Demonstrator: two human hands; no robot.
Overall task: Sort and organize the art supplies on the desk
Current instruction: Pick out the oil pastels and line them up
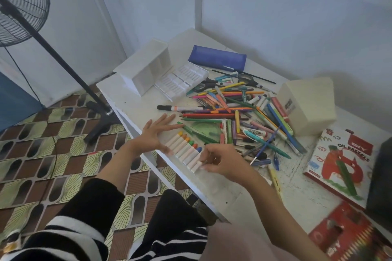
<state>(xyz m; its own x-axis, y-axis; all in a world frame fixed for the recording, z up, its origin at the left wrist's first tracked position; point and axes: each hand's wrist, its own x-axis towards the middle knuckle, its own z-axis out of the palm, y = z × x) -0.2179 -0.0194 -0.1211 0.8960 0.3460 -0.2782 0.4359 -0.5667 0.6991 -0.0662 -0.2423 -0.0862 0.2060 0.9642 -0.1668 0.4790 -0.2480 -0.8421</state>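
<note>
A row of white-wrapped oil pastels (185, 148) with coloured tips lies side by side near the desk's front edge. My left hand (156, 133) is spread flat at the row's left end, fingers straight on the white desk (140, 104). My right hand (220, 160) pinches the last pastel (196, 167) at the row's right end. Behind the row lies a jumbled pile of pens, pencils and markers (239, 116). An oil pastels box (339, 163) lies at the right.
A white desk organizer (146, 70) and a white ridged tray (182, 79) sit at the back left, a blue pencil case (217, 57) behind them. A cream box (307, 105) stands right of the pile. A red pencil box (347, 237) lies front right. A black fan stand (63, 57) rises left of the desk.
</note>
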